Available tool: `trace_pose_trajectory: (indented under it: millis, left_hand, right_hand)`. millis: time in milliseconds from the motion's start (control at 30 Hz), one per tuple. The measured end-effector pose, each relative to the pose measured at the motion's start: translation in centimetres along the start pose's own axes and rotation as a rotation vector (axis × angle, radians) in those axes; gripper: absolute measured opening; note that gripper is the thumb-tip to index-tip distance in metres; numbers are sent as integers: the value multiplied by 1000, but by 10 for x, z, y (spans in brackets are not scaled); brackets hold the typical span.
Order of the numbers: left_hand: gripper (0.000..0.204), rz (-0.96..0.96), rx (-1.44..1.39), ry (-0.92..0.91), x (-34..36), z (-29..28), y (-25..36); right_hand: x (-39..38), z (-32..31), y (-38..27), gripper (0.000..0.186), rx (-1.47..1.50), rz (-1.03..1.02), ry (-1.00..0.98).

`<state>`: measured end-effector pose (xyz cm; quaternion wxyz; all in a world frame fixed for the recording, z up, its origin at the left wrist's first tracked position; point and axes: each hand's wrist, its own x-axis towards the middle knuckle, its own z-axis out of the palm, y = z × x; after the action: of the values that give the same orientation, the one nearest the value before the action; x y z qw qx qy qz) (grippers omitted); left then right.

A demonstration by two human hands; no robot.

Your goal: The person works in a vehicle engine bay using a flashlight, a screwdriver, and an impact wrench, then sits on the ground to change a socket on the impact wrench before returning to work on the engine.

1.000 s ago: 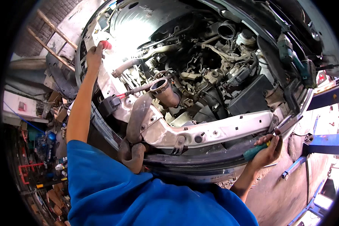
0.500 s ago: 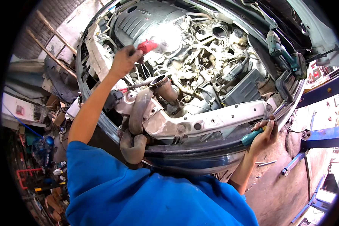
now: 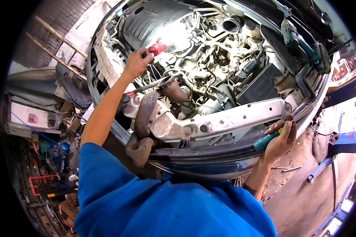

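Note:
My left hand (image 3: 139,62) is closed around the near end of a red lamp (image 3: 157,48), held above the engine bay. A strong white glare spreads from its far end over the engine parts. At the front right edge of the car, my right hand (image 3: 280,141) wraps round a screwdriver (image 3: 266,141) with a teal handle and a yellow collar. Its handle points down and left, beside the pale front crossmember (image 3: 225,123). A grey metal bracket (image 3: 287,110) lies just beyond my right fingertips.
A curved brown intercooler hose (image 3: 146,114) hangs over the front left, near an open pipe end (image 3: 174,90). A teal cordless power tool (image 3: 304,45) rests on the right fender. The black engine cover (image 3: 150,21) lies behind the lamp. Blue lift arms (image 3: 346,142) stand at right.
The view has shifted slightly, moving the scene within the picture. My left hand keeps the red lamp over the engine, and my right hand still grips the screwdriver.

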<state>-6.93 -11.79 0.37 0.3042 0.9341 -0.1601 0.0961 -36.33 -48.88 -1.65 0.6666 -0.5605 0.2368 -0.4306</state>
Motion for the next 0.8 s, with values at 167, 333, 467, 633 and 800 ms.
trace_pose_trajectory:
  millis: [167, 333, 467, 633, 800]
  left_hand:
    - [36, 67, 99, 34, 5, 16, -7]
    - [31, 71, 178, 73, 7, 36, -4]
    - [30, -2, 107, 87, 4, 43, -17]
    - [31, 47, 184, 112, 1, 45, -3]
    - [32, 55, 227, 118, -4, 45, -5]
  right_hand:
    - [1, 0, -1, 30, 38, 32, 6]
    - [2, -3, -2, 30, 60, 55, 34]
    - [0, 1, -5, 31, 71, 82, 61]
    - [0, -4, -3, 32, 92, 74, 50]
    - [1, -5, -5, 34, 84, 51, 21]
